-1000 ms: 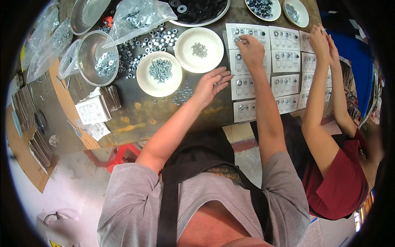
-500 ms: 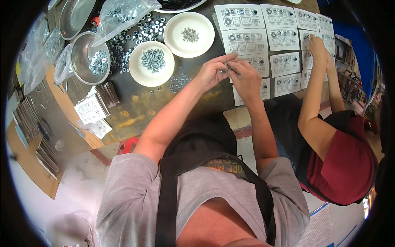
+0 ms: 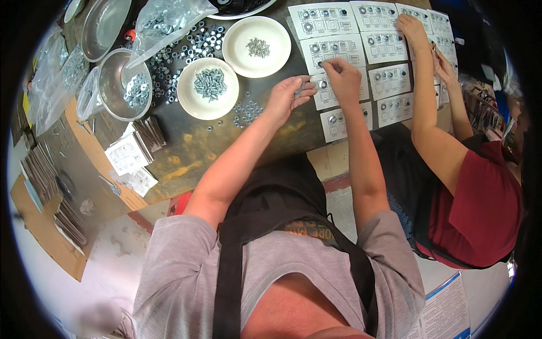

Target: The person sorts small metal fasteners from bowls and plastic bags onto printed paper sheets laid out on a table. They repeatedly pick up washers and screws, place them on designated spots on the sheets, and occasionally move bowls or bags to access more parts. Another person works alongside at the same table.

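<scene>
- White paper cards (image 3: 339,85), each printed with a grid and dotted with small metal parts, lie in rows on the far right of the dark bench (image 3: 186,147).
- On the card row nearest the middle, the right hand (image 3: 342,79) rests with its fingers pinched together over one card; what they grip is too small to tell.
- Just left of it, the left hand (image 3: 288,96) hovers at the card's edge, fingers held loosely apart and slightly curled, a small part perhaps at the tips.
- Near the left hand sits a scatter of loose nuts (image 3: 247,111).
- Further left stand two white plates: one with screws (image 3: 208,87), one with a few smaller pieces (image 3: 257,38).
- A steel bowl of washers (image 3: 121,85) stands beyond those.
- On the right, a co-worker in a red shirt (image 3: 480,209) reaches both hands to the far cards.
</scene>
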